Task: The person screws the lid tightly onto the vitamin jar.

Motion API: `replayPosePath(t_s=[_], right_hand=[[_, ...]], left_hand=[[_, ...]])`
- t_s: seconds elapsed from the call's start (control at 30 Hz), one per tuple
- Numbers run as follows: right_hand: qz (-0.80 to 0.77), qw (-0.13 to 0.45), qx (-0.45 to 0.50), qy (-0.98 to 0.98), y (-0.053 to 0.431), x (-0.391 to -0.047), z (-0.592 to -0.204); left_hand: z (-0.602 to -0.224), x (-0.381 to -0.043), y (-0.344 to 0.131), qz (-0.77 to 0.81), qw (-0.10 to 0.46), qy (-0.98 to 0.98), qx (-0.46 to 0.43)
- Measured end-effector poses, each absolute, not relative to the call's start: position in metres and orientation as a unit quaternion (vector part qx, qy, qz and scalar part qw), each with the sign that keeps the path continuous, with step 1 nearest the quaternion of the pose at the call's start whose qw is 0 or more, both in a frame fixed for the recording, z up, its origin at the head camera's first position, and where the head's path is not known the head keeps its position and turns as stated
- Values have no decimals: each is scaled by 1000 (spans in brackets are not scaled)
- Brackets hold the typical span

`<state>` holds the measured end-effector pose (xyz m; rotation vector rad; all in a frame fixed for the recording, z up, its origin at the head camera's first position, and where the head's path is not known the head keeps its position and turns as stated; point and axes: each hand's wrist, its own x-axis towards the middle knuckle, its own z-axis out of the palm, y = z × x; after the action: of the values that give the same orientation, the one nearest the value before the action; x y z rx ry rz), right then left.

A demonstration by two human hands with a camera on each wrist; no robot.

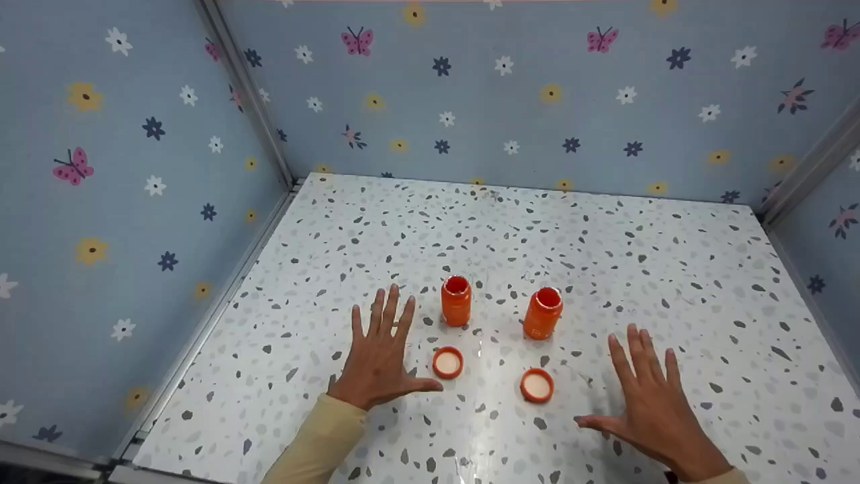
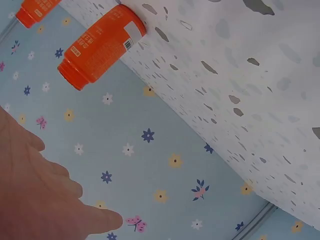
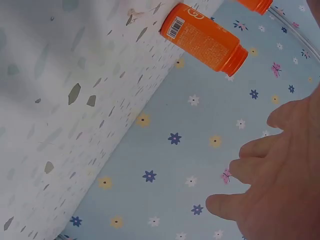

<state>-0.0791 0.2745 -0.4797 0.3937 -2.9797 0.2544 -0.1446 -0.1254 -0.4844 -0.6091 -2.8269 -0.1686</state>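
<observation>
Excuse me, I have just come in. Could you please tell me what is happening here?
A person holds both hands over a speckled table, fingers spread, gripping nothing. The left hand is beside the left bottle and left cap; the right hand is to the right of the right bottle and right cap. Both orange bottles stand upright and uncapped. The caps lie apart from them, pale insides facing up, nearer the person.

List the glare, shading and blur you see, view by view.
Head: a pale glare streak on the speckled tabletop, between the left lid and right lid; left wrist: the left hand looks soft, small print on the nearer bottle unreadable; right wrist: grey shading over the tabletop's upper left, the right hand soft too.
</observation>
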Motion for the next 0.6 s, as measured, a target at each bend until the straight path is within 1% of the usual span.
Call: replayPosePath(t_s=[0.13, 0.3, 0.6], right_hand=[[90, 45, 133, -986, 270, -80, -477], [99, 28, 140, -985, 261, -81, -479], [116, 41, 188, -974, 234, -90, -485]], left_hand=[[-486, -147, -125, -71, 120, -968, -208], [-489, -152, -123, -100, 94, -970, -202], [-495, -171, -115, -139, 57, -971, -188]])
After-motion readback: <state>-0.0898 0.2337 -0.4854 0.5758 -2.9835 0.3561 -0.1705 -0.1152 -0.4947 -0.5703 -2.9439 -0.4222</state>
